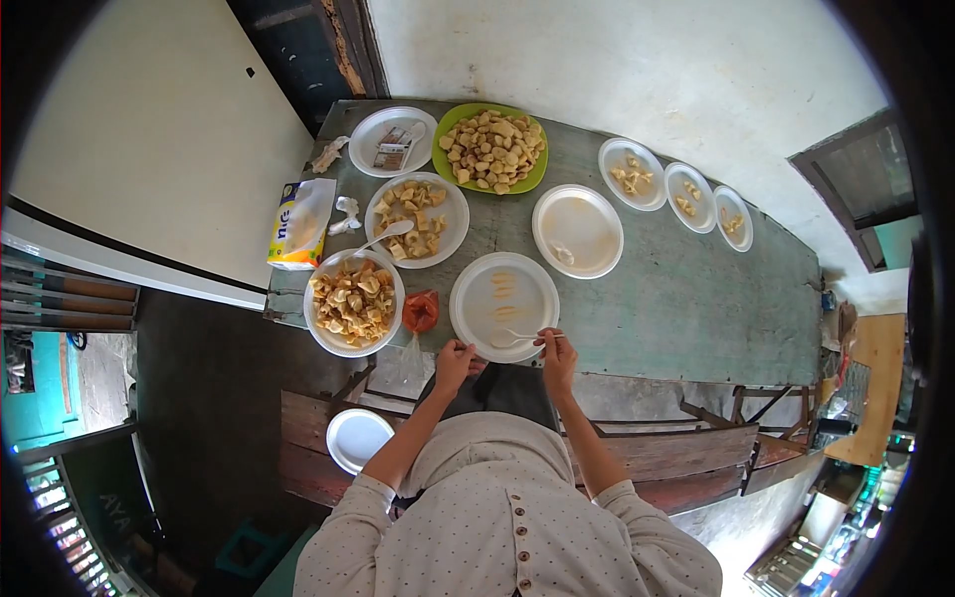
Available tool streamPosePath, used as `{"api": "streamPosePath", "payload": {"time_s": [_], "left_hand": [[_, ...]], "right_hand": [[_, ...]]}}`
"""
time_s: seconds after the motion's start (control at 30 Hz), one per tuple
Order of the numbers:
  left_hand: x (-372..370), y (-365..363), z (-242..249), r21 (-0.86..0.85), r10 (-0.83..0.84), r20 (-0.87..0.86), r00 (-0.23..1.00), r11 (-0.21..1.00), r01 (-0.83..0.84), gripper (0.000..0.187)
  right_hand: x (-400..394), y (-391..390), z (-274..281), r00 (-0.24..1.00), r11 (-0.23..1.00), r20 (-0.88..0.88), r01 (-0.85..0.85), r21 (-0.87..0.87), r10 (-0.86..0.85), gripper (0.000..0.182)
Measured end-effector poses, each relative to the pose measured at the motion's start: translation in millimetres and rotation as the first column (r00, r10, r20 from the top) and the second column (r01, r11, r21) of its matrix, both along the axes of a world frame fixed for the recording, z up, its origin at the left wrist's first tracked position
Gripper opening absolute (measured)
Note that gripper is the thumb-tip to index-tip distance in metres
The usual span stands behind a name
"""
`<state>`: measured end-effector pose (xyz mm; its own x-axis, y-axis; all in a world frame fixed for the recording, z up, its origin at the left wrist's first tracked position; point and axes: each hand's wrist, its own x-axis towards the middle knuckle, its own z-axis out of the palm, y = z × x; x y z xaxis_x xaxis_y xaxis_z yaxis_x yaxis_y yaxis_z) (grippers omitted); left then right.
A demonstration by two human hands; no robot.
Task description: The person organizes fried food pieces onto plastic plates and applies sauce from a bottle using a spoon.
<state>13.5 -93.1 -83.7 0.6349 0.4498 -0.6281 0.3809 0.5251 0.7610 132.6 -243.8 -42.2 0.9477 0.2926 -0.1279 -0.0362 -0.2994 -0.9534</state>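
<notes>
Right in front of me lies a white plate (465, 298) with a short column of small pale-yellow streaks or pieces down its middle. My left hand (460, 362) has its fingers closed at the near left rim of that plate. In my right hand (558, 360) is a white plastic spoon (527, 336), pinched by the handle, its head low over the plate's near part. Left of the plate sits a small clear bag of something red-orange (420, 311). Further left, a white plate (396, 299) is heaped with golden-brown fried pieces (353, 298).
Behind are a green plate (542, 171) of cut pieces, a plate (460, 214) with pieces and another spoon (396, 229), and a plate (577, 231) bearing a small whitish lump. Three small-portion plates (652, 201) line the wall. A tissue pack (300, 224) stands left; a bench (667, 463) is below.
</notes>
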Motion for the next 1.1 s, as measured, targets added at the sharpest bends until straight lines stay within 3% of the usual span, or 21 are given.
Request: {"api": "streamPosePath", "payload": {"time_s": [0.4,0.53,0.63,0.7,0.8,0.97,1.1], "left_hand": [[0,0,-1,0.006,-0.006,-0.002,1.0,1.0,0.006,0.017],[4,2,0,-0.02,0.014,0.002,1.0,1.0,-0.014,0.017],[10,6,1,-0.077,0.067,0.017,0.998,0.995,-0.066,0.017],[12,8,1,-0.075,0.075,0.023,0.997,0.994,-0.073,0.017],[15,10,6,-0.049,0.08,0.013,0.997,0.996,-0.079,0.019],[16,15,18,0.036,0.132,0.022,0.991,0.99,-0.133,0.025],[11,20,14,0.114,-0.041,-0.095,0.995,0.992,0.052,0.047]], "right_hand": [[40,-35,15,0.979,0.983,0.179,0.128,-0.134,-0.103,0.024],[57,-37,21,0.967,0.981,0.169,0.192,0.012,-0.191,0.023],[67,-31,34,0.967,0.959,0.067,0.232,0.161,-0.245,0.022],[72,-26,48,0.97,0.955,-0.156,0.218,0.203,-0.188,0.021],[76,-17,52,0.961,0.934,-0.254,0.186,0.305,-0.108,0.022],[78,0,44,0.934,0.926,-0.352,0.176,0.333,-0.051,0.022],[76,12,41,0.914,0.931,-0.405,0.161,0.327,-0.016,0.023]]}}
